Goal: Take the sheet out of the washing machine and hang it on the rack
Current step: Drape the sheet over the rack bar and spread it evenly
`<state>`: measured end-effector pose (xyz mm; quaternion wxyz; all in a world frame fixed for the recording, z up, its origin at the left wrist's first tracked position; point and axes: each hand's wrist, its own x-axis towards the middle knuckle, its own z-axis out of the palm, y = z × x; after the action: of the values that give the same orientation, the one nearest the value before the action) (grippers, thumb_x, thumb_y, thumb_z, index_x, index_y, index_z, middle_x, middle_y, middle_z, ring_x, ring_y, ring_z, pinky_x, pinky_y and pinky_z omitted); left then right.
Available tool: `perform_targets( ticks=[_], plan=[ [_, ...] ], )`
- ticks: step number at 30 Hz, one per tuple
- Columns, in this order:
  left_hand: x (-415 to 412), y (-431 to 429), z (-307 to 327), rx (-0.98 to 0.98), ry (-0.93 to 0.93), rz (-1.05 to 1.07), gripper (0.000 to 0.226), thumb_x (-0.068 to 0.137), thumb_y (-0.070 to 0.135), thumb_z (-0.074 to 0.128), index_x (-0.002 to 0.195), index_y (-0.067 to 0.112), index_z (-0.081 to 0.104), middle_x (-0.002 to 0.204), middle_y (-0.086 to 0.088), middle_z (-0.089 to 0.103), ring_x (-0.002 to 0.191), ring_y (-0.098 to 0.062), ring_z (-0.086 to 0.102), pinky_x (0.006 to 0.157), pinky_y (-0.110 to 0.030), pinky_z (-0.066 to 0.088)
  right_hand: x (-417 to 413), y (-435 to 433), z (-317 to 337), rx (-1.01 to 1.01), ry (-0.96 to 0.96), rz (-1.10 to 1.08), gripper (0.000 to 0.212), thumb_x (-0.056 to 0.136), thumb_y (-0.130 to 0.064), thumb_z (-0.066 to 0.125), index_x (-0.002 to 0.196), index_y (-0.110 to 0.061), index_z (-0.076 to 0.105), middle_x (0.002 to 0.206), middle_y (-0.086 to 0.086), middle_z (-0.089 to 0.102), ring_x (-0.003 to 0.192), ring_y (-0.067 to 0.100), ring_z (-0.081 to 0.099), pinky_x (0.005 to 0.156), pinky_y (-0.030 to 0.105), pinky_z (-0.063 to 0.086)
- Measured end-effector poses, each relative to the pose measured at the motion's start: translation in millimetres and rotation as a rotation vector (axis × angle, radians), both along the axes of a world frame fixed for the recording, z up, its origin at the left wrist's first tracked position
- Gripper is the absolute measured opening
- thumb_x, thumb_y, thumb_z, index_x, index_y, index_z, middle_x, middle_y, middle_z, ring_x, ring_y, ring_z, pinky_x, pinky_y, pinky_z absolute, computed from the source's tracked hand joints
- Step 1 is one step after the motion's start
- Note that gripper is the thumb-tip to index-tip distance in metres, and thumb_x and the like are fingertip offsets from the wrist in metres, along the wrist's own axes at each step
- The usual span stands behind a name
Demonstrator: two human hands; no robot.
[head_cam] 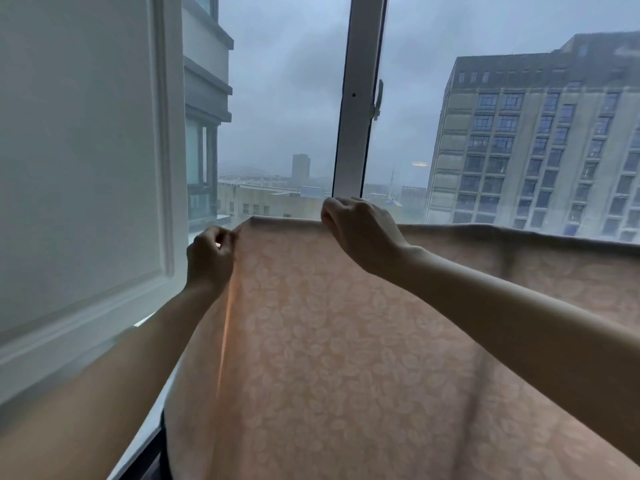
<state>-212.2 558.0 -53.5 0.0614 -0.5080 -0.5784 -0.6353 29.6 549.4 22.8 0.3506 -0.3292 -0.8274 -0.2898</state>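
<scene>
The peach, leaf-patterned cotton sheet [346, 341] is already draped along a hidden rail, its fold running level before the white-framed window [356, 98]. Its left corner is pinched by the left hand [209, 258]; the top edge is gripped by the right hand [360, 230]. Only spreading seems left.

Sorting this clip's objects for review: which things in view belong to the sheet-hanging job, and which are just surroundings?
Job: pink leaf-patterned sheet; left hand pinching its corner; right hand gripping its top edge.

Surroundings: white window frame post; white panelled wall; apartment block outside.
</scene>
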Motion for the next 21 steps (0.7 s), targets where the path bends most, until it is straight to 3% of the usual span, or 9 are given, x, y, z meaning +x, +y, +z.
perform_targets(
  ticks=[4, 8, 15, 21],
  plan=[
    [13.9, -6.1, 2.7, -0.077, -0.034, -0.086, 0.023, 0.099, 0.016, 0.046, 0.106, 0.004, 0.065, 0.1, -0.011, 0.066, 0.092, -0.025, 0.059, 0.075, -0.027, 0.038, 32.9, -0.2, -3.2, -0.027, -0.002, -0.042, 0.01, 0.097, -0.02, 0.049, 0.1, -0.015, 0.057, 0.09, 0.003, 0.065, 0.078, 0.025, 0.061, 0.066, 0.035, 0.05],
    [32.8, -8.3, 17.8, 0.014, 0.018, -0.135, 0.028, 0.1, 0.021, 0.047, 0.123, 0.009, 0.056, 0.121, -0.009, 0.061, 0.104, -0.021, 0.057, 0.082, -0.026, 0.041, 66.7, -8.3, -3.0, 0.01, 0.013, -0.108, 0.014, 0.097, -0.026, 0.048, 0.096, -0.017, 0.058, 0.087, 0.001, 0.065, 0.08, 0.022, 0.06, 0.066, 0.03, 0.042],
    [61.1, 7.4, 29.6, 0.12, 0.421, -0.088, 0.019, 0.093, 0.017, 0.06, 0.103, 0.005, 0.071, 0.101, -0.012, 0.07, 0.096, -0.027, 0.059, 0.081, -0.031, 0.045, 142.4, -28.3, -3.5, 0.054, 0.053, -0.293, 0.012, 0.093, -0.023, 0.055, 0.092, -0.015, 0.064, 0.087, 0.001, 0.068, 0.086, 0.024, 0.061, 0.079, 0.038, 0.044],
    [77.2, 11.3, 36.8, 0.181, 0.334, -0.037, 0.014, 0.094, 0.011, 0.059, 0.097, 0.001, 0.067, 0.092, -0.015, 0.067, 0.089, -0.029, 0.06, 0.081, -0.037, 0.051, 157.4, -30.8, 2.3, 0.086, 0.096, -0.246, 0.01, 0.092, -0.018, 0.059, 0.085, -0.012, 0.061, 0.082, 0.002, 0.067, 0.084, 0.024, 0.058, 0.078, 0.035, 0.039]
  ],
)
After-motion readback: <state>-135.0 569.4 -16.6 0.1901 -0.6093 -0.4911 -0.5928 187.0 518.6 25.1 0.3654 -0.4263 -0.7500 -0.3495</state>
